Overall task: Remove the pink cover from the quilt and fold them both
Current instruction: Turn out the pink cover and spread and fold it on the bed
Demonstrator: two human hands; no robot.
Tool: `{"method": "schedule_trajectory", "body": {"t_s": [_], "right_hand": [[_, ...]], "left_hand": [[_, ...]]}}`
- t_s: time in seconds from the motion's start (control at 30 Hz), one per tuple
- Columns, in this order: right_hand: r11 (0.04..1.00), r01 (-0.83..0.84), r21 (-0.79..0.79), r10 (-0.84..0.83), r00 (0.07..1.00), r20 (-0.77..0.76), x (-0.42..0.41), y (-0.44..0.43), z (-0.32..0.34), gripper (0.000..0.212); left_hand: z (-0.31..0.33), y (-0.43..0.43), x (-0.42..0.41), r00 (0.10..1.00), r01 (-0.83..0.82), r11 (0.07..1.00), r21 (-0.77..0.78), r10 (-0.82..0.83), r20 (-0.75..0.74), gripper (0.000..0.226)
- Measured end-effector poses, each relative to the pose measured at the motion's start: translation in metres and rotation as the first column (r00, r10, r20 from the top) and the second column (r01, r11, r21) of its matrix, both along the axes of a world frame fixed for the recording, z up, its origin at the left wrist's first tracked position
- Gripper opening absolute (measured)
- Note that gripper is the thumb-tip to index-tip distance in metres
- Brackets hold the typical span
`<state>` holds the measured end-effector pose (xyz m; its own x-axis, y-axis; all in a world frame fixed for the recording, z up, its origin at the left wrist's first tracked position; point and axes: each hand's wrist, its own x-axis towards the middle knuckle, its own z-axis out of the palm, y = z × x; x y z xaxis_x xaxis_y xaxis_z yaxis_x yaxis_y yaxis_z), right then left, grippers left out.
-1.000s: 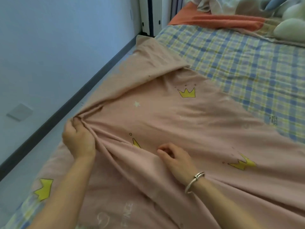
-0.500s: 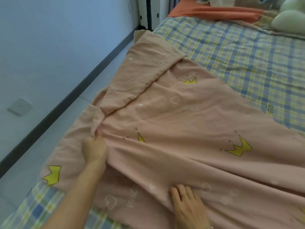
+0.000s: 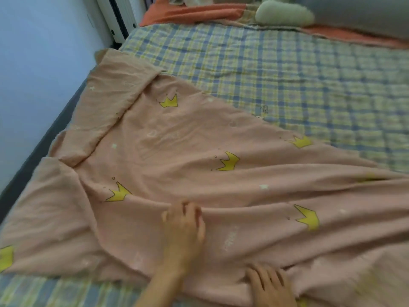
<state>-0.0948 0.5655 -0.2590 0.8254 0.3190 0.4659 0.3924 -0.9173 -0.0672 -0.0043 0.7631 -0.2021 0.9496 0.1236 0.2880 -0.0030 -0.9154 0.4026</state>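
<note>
Since half a second ago the left grip point(image 3: 183, 229) has left the bunched gather on the wall side and crossed to the near middle of the pink crown-printed cotton cover point(image 3: 177, 140). The gather has slackened into a loose crease. The right grip point(image 3: 269, 284) has stayed at the near edge.

The right grip is wide, its fingers straight and spread, pressing the cover down onto the bed. The left grip sits at a long ridge of cloth, but blur hides whether its fingers pinch the ridge or only rest on it.

The cover lies limp and thin, slantwise over the blue-and-yellow checked quilted layer point(image 3: 287, 74). I take that layer to be the quilt. It shows beyond the cover's far edge and under its near left corner. The cover's far-left flap is turned over on itself.

The step in hand looks like flattening the cover ready for folding. To do it well:

- Keep the right grip as the anchor.
- Sweep the left grip outward along the ridges toward the wall side, not across them.
- Turn the far-left flap back first, so the edges can be matched.
- Find two corners before lifting anything.
- Use long, slow strokes, since cloth this light will likely re-wrinkle.
- Press lightly, or the checked layer underneath may drag along.
</note>
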Motion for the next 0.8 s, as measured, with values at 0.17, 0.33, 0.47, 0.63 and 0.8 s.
{"method": "schedule_trajectory", "body": {"t_s": [0.17, 0.33, 0.47, 0.63, 0.8], "right_hand": [[0.94, 0.339, -0.032, -0.337, 0.94, 0.05, -0.019, -0.114, 0.001, 0.027], [0.814, 0.579, -0.031, -0.568, 0.785, -0.247, -0.035, -0.197, 0.019, 0.041], [0.579, 0.774, 0.256, -0.625, 0.623, -0.471, -0.046, -0.237, 0.059, 0.02], [0.79, 0.603, -0.111, -0.572, 0.659, -0.488, -0.091, -0.32, 0.033, 0.053], [0.8, 0.58, -0.157, -0.584, 0.691, -0.426, -0.096, -0.385, 0.03, 0.03]], "left_hand": [[-0.001, -0.14, -0.036, 0.727, 0.674, 0.738, 0.037, -0.653, -0.213, 0.017], [-0.01, -0.21, -0.06, 0.588, 0.805, 0.585, 0.092, -0.769, -0.251, 0.042], [-0.019, -0.262, -0.075, 0.609, 0.793, 0.586, 0.169, -0.749, -0.259, 0.032], [-0.021, -0.315, -0.094, 0.612, 0.789, 0.57, 0.231, -0.688, -0.39, 0.033], [-0.015, -0.371, -0.109, 0.632, 0.775, 0.556, 0.299, -0.681, -0.37, 0.021]]}}
